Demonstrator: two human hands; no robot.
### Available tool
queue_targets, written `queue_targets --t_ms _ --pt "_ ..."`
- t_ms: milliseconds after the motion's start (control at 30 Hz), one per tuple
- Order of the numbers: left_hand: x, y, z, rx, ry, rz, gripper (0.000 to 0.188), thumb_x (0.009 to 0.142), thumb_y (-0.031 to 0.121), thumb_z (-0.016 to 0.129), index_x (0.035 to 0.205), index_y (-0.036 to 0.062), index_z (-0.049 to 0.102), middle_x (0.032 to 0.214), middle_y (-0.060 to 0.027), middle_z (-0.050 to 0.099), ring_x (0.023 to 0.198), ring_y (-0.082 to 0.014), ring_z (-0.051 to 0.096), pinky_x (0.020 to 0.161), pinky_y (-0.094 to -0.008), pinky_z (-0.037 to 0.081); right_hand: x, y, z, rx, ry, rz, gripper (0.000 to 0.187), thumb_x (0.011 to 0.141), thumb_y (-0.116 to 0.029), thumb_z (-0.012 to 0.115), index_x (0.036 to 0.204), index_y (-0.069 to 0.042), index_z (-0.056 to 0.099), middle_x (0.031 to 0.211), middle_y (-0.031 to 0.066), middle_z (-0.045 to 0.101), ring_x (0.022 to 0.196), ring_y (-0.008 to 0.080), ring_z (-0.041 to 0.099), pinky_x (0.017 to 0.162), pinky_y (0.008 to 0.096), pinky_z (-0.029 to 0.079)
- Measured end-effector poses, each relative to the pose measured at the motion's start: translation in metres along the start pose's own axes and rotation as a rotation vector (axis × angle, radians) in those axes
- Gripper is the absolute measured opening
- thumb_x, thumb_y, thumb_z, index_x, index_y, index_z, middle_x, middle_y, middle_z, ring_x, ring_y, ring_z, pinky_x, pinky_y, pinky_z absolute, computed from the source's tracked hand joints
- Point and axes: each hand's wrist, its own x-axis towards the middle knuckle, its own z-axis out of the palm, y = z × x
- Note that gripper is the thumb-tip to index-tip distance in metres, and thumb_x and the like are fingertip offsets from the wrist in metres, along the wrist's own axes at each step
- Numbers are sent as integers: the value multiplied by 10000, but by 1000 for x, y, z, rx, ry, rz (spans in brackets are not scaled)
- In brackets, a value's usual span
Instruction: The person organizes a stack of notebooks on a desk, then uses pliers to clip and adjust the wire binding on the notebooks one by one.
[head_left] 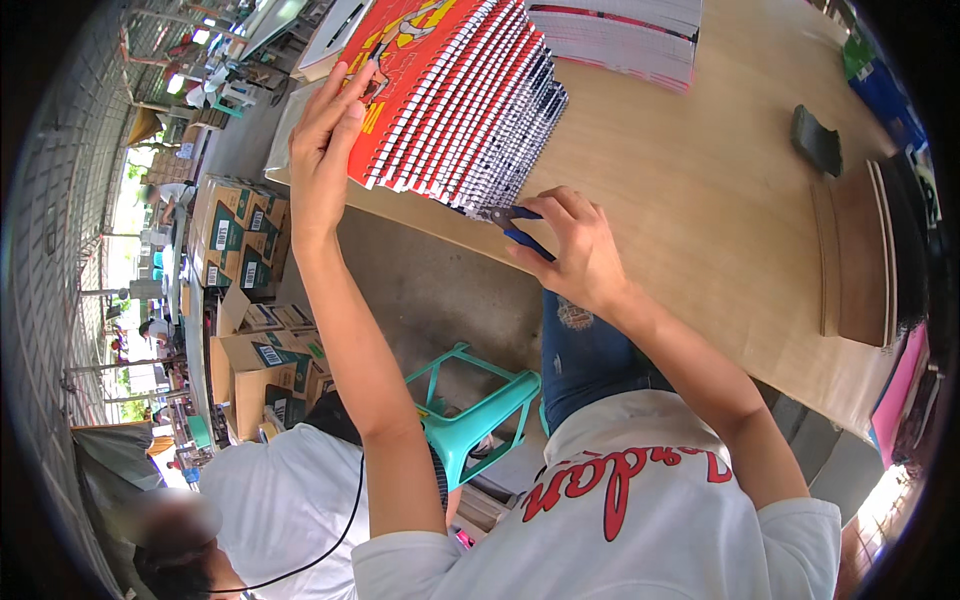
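Note:
A tall stack of spiral notebooks (pixel 450 110) stands at the table's near edge, the top one with a red and yellow illustrated cover. Black wire coils run down the side that faces right. My left hand (pixel 322 150) lies against the top cover's left edge, fingers stretched out. In my right hand (pixel 580 245) is a pair of cutting pliers (pixel 522 234) with blue and black handles, gripped between thumb and fingers. Its jaws point left at the coil ends near the bottom corner of the stack; whether they touch a wire, I cannot tell.
Another stack of books (pixel 620 40) stands beyond on the wooden table (pixel 690 210). A dark curved piece (pixel 817 141) and brown boards (pixel 860 255) are at the right. Below are a green stool (pixel 485 410) and cardboard boxes (pixel 265 365). Another person (pixel 285 500) sits at the lower left.

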Motion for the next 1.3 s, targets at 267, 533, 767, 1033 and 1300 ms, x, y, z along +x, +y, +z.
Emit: queue_targets --t_ms 267,533,767,1033,1300 --pt "-2 3 1 -15 4 -4 339 975 291 560 1277 173 658 1451 -171 486 1319 -251 478 1083 -377 366 26 0 -11 595 -593 960 283 833 -255 702 900 19 679 800 166 676 717 306 660 682 385 520" --pt "-1 0 1 -11 13 -11 344 968 311 571 1270 173 663 1445 -169 492 1324 -248 472 1098 -372 345 -6 -2 1 143 -85 182 286 786 -217 745 979 -16 685 827 146 637 785 352 653 719 430 526" --pt "0 -1 1 -18 4 22 347 967 315 576 1269 169 664 1440 -166 497 1308 -249 485 1086 -374 356 11 -7 -7 255 -401 524 293 791 -234 736 965 -4 692 846 149 672 782 327 671 724 386 536" --pt "-2 -1 1 -28 9 10 344 970 301 570 1269 160 664 1431 -182 503 1306 -255 486 1083 -369 354 0 1 -2 246 -250 364 283 797 -235 723 947 4 700 867 169 698 784 356 673 738 410 538" --pt "0 -2 0 -19 -4 48 345 971 295 567 1273 156 661 1442 -187 490 1321 -260 474 1088 -365 342 -4 4 9 162 -212 317 241 785 -237 729 788 1 689 765 164 690 735 381 671 707 442 542"
